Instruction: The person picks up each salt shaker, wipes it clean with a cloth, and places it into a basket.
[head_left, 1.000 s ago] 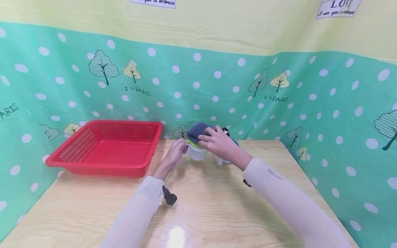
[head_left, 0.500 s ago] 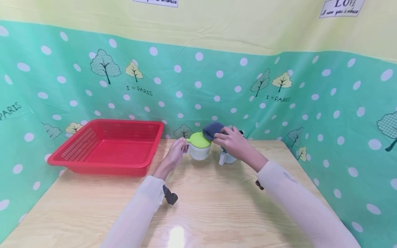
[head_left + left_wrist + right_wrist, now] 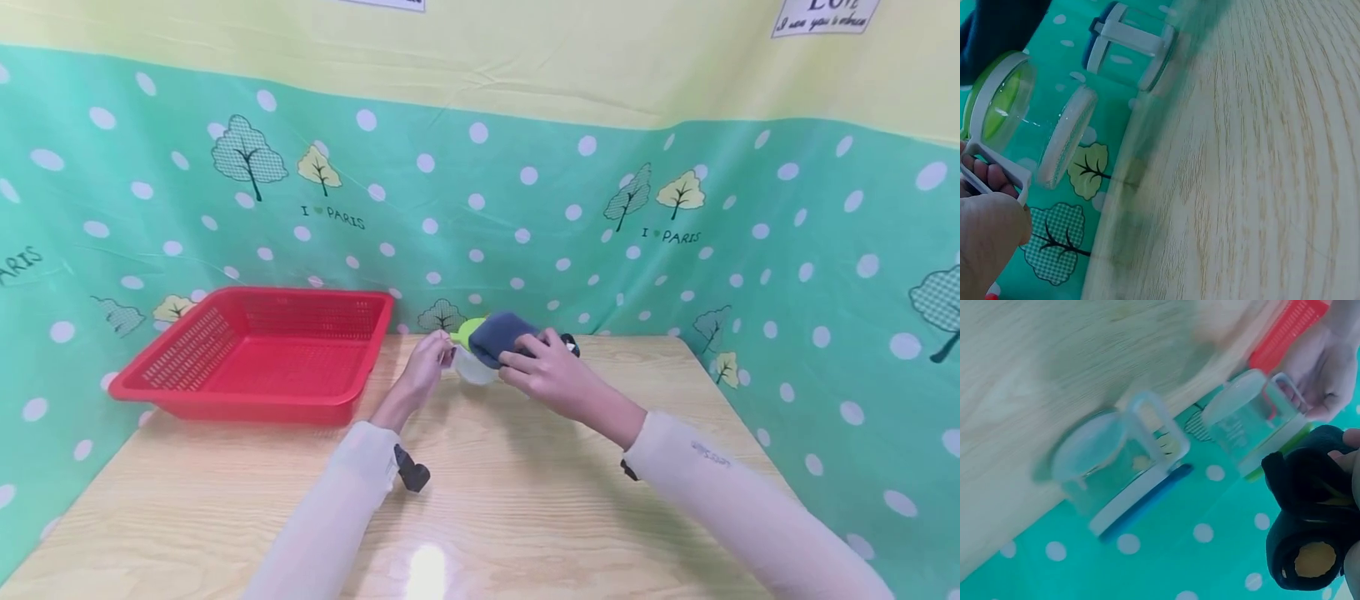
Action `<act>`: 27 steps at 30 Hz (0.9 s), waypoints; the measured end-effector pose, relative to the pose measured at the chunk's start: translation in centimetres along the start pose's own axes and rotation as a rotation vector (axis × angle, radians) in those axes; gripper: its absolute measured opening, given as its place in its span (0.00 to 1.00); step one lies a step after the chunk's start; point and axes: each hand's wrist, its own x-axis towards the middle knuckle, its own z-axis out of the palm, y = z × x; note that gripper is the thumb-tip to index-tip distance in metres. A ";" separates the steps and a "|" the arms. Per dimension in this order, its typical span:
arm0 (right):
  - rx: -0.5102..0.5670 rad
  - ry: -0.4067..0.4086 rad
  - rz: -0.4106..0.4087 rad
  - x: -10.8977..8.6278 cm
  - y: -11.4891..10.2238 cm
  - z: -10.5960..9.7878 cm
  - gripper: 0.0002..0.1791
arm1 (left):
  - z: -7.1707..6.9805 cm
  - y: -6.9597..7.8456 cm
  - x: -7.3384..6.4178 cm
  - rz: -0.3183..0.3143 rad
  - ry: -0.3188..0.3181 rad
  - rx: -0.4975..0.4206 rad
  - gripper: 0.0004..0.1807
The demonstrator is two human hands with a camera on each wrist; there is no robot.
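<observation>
- Since half a second ago, the dark blue cloth (image 3: 501, 337) has shifted left and lower, and now covers part of the green lid (image 3: 467, 330) that was in plain sight.
- The right hand (image 3: 551, 375) grips the cloth, which is bunched into loose folds and sits against the lidded top of a clear jar (image 3: 472, 368).
- The left hand (image 3: 423, 367) has its fingers curled round the jar's pale handle (image 3: 1005, 167), much as it did a moment ago.
- That jar is near the middle of the table's far edge; in the left wrist view, its base appears raised off the wooden table (image 3: 487, 508).
- A second clear jar (image 3: 1107, 459), with a blue lid (image 3: 1141, 503) and a pale handle, stands to the right, also by the far edge. From the head camera it is mostly hidden behind the right hand.
- A red plastic basket (image 3: 247, 410) with slotted sides sits at the table's far left corner.
- Behind everything hangs a green and yellow curtain (image 3: 450, 150) with white dots and printed trees.
</observation>
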 end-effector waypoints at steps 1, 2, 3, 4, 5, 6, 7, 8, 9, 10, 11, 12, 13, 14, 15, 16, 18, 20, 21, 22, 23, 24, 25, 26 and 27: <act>-0.009 -0.006 -0.004 0.4 -0.1 0.0 0.12 | 0.0 0.0 0.0 0.003 -0.005 0.001 0.12; -0.016 -0.010 -0.005 0.8 -0.1 0.0 0.12 | 0.0 0.0 0.1 0.005 -0.006 0.001 0.12; -0.026 -0.017 -0.003 1.3 -0.1 0.1 0.10 | 0.0 0.1 0.1 0.006 -0.005 -0.002 0.12; -0.030 -0.023 0.003 1.6 -0.1 0.2 0.10 | 0.1 0.1 0.1 0.007 -0.006 -0.002 0.12; -0.038 -0.028 0.010 2.0 0.0 0.3 0.09 | 0.1 0.1 0.1 0.007 -0.007 -0.004 0.12; -0.044 -0.033 0.019 2.3 0.1 0.5 0.09 | 0.2 0.2 0.1 0.008 -0.009 -0.006 0.12; -0.050 -0.038 0.028 2.6 0.2 0.7 0.09 | 0.2 0.2 0.1 0.008 -0.012 -0.008 0.12; -0.053 -0.042 0.038 2.9 0.4 0.9 0.10 | 0.2 0.2 0.1 0.006 -0.012 -0.008 0.11; -0.054 -0.049 0.048 3.0 0.5 1.1 0.10 | 0.3 0.3 0.1 0.003 -0.013 -0.008 0.11; -0.050 -0.056 0.059 3.2 0.7 1.2 0.11 | 0.3 0.3 0.0 0.002 -0.015 -0.007 0.11; -0.046 -0.064 0.069 3.3 0.9 1.4 0.11 | 0.3 0.3 0.0 -0.002 -0.018 -0.007 0.11; -0.040 -0.073 0.081 3.4 1.0 1.6 0.12 | 0.3 0.3 0.0 -0.005 -0.018 -0.005 0.11; -0.033 -0.081 0.094 3.4 1.2 1.8 0.12 | 0.3 0.2 -0.1 -0.008 -0.018 -0.003 0.11; -0.026 -0.091 0.107 3.4 1.4 2.0 0.12 | 0.3 0.2 -0.1 -0.009 -0.019 0.000 0.11; -0.015 -0.101 0.122 3.3 1.6 2.1 0.13 | 0.3 0.2 -0.1 -0.010 -0.019 0.001 0.11; -0.004 -0.108 0.138 3.2 1.8 2.3 0.12 | 0.3 0.2 -0.2 -0.008 -0.021 0.003 0.11; 0.027 -0.114 0.175 2.9 2.2 2.6 0.13 | 0.3 0.2 -0.2 -0.002 -0.023 0.003 0.11; 0.053 -0.104 0.212 2.4 2.6 2.9 0.13 | 0.2 0.2 -0.3 0.004 -0.028 0.004 0.11; 0.076 -0.090 0.235 2.2 2.8 3.0 0.14 | 0.2 0.3 -0.4 0.003 -0.028 0.004 0.11; 0.100 -0.073 0.259 2.0 3.0 3.1 0.14 | 0.2 0.4 -0.4 0.005 -0.030 0.008 0.11; 0.126 -0.053 0.284 1.8 3.2 3.2 0.14 | 0.2 0.5 -0.5 0.004 -0.031 0.008 0.11; 0.152 -0.029 0.307 1.6 3.3 3.3 0.14 | 0.2 0.6 -0.5 0.003 -0.033 0.010 0.11; 0.193 -0.002 0.337 1.4 3.5 3.4 0.14 | 0.2 0.8 -0.5 0.003 -0.035 0.015 0.11; 0.244 0.028 0.370 1.2 3.7 3.5 0.14 | 0.1 0.9 -0.6 0.004 -0.038 0.017 0.11; 0.293 0.061 0.405 1.1 3.8 3.6 0.13 | 0.2 1.1 -0.6 0.006 -0.038 0.020 0.11</act>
